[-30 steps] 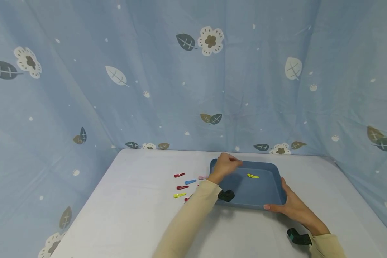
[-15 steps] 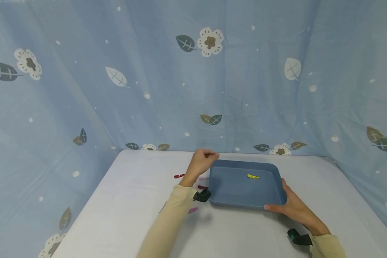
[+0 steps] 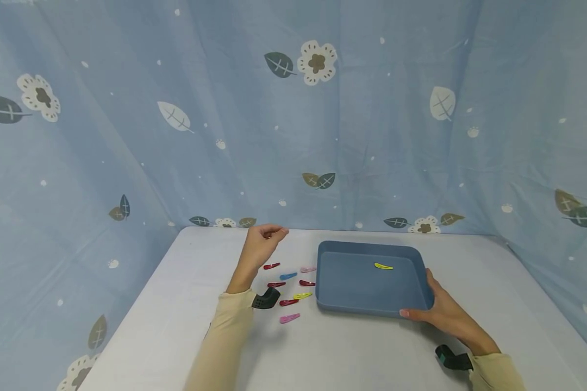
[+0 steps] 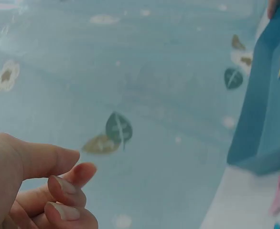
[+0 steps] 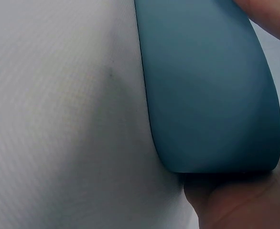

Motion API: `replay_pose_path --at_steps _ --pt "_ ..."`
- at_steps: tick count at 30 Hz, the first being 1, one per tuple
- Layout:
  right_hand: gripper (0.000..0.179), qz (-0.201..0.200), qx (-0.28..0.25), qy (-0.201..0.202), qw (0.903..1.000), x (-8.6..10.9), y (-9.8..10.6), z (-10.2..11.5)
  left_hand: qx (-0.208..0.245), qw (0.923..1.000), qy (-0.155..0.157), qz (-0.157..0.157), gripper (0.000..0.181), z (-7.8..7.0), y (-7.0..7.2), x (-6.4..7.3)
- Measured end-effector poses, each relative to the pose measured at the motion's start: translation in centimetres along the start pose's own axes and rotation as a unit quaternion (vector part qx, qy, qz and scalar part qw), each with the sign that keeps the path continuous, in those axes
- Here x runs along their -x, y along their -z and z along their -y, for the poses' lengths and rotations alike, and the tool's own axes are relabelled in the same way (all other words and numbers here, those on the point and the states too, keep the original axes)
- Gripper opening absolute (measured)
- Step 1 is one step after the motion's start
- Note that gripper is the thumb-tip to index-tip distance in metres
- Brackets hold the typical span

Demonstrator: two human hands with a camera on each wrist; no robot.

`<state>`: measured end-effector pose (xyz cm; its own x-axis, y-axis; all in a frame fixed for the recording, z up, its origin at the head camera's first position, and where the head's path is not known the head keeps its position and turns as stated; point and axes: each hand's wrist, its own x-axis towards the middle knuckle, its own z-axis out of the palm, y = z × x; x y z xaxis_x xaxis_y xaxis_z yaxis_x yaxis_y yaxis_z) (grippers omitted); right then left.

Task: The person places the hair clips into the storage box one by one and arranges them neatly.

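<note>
My left hand (image 3: 260,245) is raised beyond the left side of a loose group of hair clips. Its fingers are loosely curled, and in the left wrist view nothing shows between the thumb (image 4: 54,160) and fingertips. My right hand (image 3: 442,312) grips the front right corner of a blue-grey tray (image 3: 372,310), thumb at the front edge and fingers along the right side. One yellow hair clip (image 3: 383,266) lies inside the tray. Left of it on the table are red (image 3: 272,266), blue (image 3: 288,276), pink (image 3: 289,318) and yellow (image 3: 303,296) clips, several in all.
A white cloth (image 3: 362,353) covers the table. Behind and to the left hangs a blue curtain (image 3: 225,108) with flowers and leaves. A dark wrist camera (image 3: 266,298) on the left wrist covers part of the table beside the clips.
My left hand has moved left, from above the tray to past the hair clips, uncovering clips its arm had hidden. The right hand and the tray have stayed in place.
</note>
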<state>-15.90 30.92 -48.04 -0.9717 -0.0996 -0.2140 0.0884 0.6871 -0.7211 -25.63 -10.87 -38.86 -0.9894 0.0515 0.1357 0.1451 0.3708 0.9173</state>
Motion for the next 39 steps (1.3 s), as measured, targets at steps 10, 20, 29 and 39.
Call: replay_pose_path --at_steps 10,20,29,39 --pt "0.135 0.001 0.000 -0.001 1.0000 0.0 0.1 -0.1 0.014 0.9967 0.058 -0.055 0.031 3.2 3.2 0.7" --pt "0.135 0.008 0.003 -0.009 0.9999 0.1 0.1 0.1 0.025 0.9918 0.096 -0.081 0.031 5.8 4.1 0.8" --pt "0.135 0.011 0.006 -0.012 0.9999 0.1 0.3 0.1 -0.002 0.9863 0.139 -0.089 0.033 7.8 3.7 0.4" --pt "0.134 0.009 0.001 -0.004 1.0000 0.3 0.2 0.1 -0.036 0.9850 0.150 -0.078 0.035 9.4 3.4 0.3"
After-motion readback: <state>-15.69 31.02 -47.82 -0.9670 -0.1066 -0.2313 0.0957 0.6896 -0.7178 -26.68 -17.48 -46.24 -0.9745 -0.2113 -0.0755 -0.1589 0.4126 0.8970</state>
